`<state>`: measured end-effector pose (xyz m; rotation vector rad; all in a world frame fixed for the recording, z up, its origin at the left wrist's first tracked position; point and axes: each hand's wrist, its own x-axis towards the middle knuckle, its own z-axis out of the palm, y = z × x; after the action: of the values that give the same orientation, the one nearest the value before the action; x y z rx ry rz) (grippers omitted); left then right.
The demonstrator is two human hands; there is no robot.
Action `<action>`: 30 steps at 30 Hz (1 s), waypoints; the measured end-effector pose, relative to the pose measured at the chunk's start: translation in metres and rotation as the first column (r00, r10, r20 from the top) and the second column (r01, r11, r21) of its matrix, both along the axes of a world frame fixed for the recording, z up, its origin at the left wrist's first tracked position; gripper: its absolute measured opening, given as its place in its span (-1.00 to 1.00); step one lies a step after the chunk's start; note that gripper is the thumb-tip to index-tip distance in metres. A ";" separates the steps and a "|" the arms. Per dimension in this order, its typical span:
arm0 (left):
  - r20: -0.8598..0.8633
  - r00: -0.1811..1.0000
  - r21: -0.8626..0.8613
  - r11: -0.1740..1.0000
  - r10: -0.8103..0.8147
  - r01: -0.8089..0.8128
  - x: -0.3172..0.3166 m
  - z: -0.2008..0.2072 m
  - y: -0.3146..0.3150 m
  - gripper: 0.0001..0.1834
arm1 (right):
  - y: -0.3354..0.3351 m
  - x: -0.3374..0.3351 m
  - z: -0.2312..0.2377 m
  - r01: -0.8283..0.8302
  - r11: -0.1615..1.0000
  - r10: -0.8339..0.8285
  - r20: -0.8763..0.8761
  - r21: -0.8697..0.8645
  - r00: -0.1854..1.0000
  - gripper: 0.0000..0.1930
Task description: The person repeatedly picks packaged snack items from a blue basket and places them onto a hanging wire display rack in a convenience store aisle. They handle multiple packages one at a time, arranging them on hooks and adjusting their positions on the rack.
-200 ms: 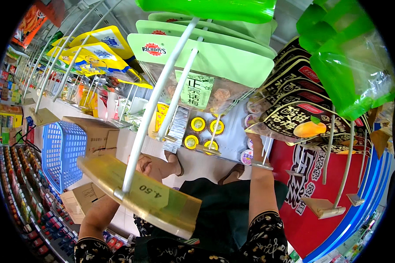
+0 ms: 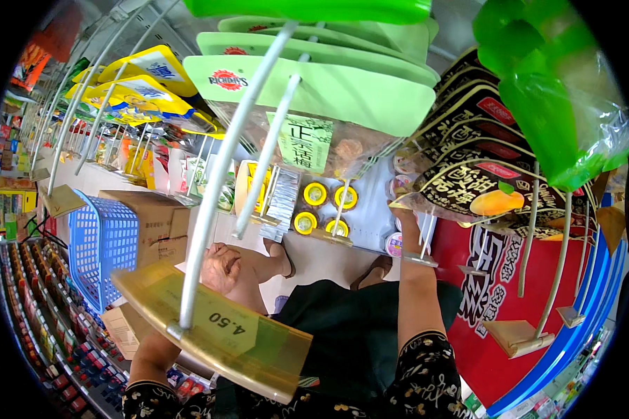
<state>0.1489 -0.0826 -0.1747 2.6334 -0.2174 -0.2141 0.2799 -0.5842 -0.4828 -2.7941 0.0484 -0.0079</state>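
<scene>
My left hand point(image 2: 220, 268) rests by my bent knee with its fingers curled in, and I see nothing in it. A gold price-tag holder point(image 2: 220, 321) on a white hook hides part of that arm. My right hand point(image 2: 406, 218) reaches forward to the right edge of a white low shelf point(image 2: 370, 206). Its fingers are hidden behind black snack bags point(image 2: 479, 192), so I cannot tell what it touches. Small round tubs with pinkish-white lids point(image 2: 394, 244) stand close beside it. Jars with yellow lids point(image 2: 315, 194) stand left of them on that shelf.
Green-topped snack bags point(image 2: 314, 91) hang on white hooks point(image 2: 230, 160) before me. Yellow bags point(image 2: 147, 91) hang further left. At the left are a blue basket point(image 2: 103, 244), a cardboard box point(image 2: 164, 220) and stocked shelves point(image 2: 42, 328). A red panel point(image 2: 496, 335) stands right.
The hanging bags and price-tag holder have shifted slightly left in view. More of my left hand shows beside the holder. My right hand stays by the low shelf's edge.
</scene>
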 end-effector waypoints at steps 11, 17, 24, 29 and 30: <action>-0.006 0.999 0.058 0.998 -0.032 0.033 0.005 -0.002 -0.008 -0.86 | 0.025 0.010 0.015 -0.105 0.950 0.202 0.323 -0.295 0.925 -0.15; -0.025 0.997 0.067 0.995 -0.070 0.072 0.015 -0.002 -0.008 -0.85 | 0.035 -0.009 -0.003 -0.193 0.643 0.205 -0.076 -0.742 0.976 -0.29; -0.037 0.999 0.051 0.998 -0.027 0.028 0.009 -0.004 -0.007 -0.86 | 0.087 -0.065 0.082 -0.381 0.924 0.358 -0.284 -0.028 0.890 -0.44; -0.030 0.999 0.064 0.997 -0.040 0.042 0.012 -0.004 -0.008 -0.86 | 0.094 -0.057 0.096 -0.514 0.857 0.429 -0.528 -0.017 0.733 -0.54; -0.031 0.999 0.063 0.997 -0.037 0.039 0.013 -0.003 -0.009 -0.86 | 0.092 -0.051 0.098 -0.552 0.834 0.455 -0.559 -0.004 0.693 -0.52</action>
<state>0.1621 -0.0912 -0.1778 2.6891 -0.2543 -0.2769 0.2291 -0.4922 -0.3848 -2.7764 -0.6232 0.9585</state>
